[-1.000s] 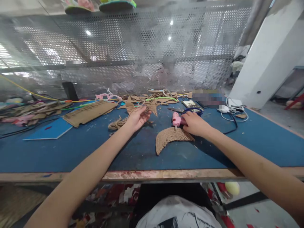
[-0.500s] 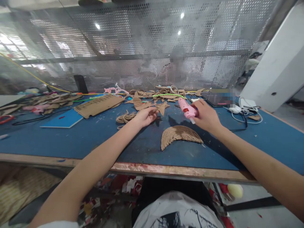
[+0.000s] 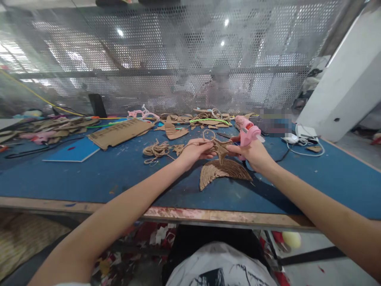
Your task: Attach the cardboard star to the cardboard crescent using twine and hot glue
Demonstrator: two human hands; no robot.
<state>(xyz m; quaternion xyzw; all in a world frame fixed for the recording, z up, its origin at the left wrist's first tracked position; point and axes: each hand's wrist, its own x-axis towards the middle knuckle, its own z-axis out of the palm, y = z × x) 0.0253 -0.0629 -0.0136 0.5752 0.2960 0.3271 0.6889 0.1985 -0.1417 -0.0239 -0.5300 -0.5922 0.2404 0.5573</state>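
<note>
Above crescent (image 3: 228,168), L hand (image 3: 195,153) & R hand (image 3: 254,154) pinch star (image 3: 220,151), prob to steady it; R also grips glue gun (image 3: 247,136), pointed away from star.

A perforated metal screen (image 3: 166,59) spans the background, with a white pillar (image 3: 336,75) slanting at far right and a yellow cable (image 3: 32,93) running down at upper left. On the tabletop's left side lie a heap of cardboard scraps (image 3: 64,129), a flat blue board (image 3: 71,151) and, overlapping its corner, a printed cardboard sheet (image 3: 120,133); a black upright object (image 3: 97,105) stands behind. Toward the rear are a pink frame-like object (image 3: 143,114) and a bright green strand (image 3: 210,120). A coiled white cable (image 3: 306,152) lies near the pillar. Below, a pale yellow round object (image 3: 291,239).
</note>
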